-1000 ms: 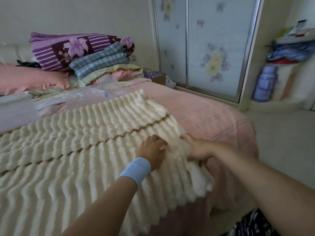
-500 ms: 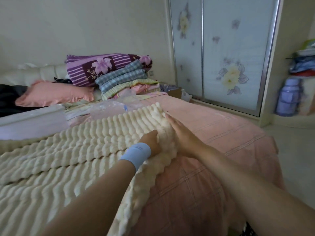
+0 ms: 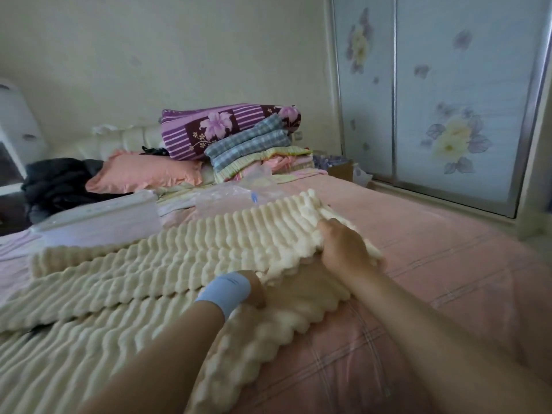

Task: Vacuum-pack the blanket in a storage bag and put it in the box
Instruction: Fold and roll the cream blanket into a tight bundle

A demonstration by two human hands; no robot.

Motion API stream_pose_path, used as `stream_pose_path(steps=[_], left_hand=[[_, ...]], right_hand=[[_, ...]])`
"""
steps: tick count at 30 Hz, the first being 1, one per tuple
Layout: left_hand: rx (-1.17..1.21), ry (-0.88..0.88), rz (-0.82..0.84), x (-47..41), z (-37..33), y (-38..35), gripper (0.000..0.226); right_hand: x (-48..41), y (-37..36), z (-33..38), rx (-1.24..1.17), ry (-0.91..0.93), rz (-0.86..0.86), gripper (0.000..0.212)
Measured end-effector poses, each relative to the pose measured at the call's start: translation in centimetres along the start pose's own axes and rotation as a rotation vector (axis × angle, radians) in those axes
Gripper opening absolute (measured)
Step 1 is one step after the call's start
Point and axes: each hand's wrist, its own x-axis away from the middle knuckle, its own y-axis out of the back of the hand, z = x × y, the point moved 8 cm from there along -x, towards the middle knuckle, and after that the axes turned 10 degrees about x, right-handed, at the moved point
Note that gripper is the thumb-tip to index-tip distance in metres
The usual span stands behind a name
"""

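The cream ribbed blanket [image 3: 167,264] lies across the pink bed [image 3: 448,264]. Its near corner has now been carried up and laid onto the far strip, where 1 second ago it hung over the bed's side. The right hand [image 3: 343,249] curls its fingers over the doubled edge, gripping it. The left hand [image 3: 257,291] is tucked under the fold, fingers hidden — I cannot tell their set. Folding looks under way — the clear storage bag [image 3: 239,192] lies just beyond, unfilled.
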Motion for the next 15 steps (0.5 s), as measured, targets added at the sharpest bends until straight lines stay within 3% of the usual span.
stream_pose_path(steps=[4,8,11,15], left_hand=[[0.158,0.148,-0.195,-1.8,4.0,5.7,0.033],[0.266,0.127,-0.624,-3.9,5.3,14.1,0.028],[0.345,-0.017,-0.787,-6.7,5.2,16.8,0.03],[0.386,-0.385,-0.915,-12.3,3.7,19.9,0.04]], right_hand=[[-0.9,-3.8,0.4,-0.144,-0.034,0.115,0.016],[-3.5,-5.5,1.1,-0.289,-0.053,0.08,0.053],[-5.7,-7.3,1.2,-0.232,0.021,0.074,0.075],[-9.6,-10.1,-0.5,-0.113,0.049,0.076,0.078]])
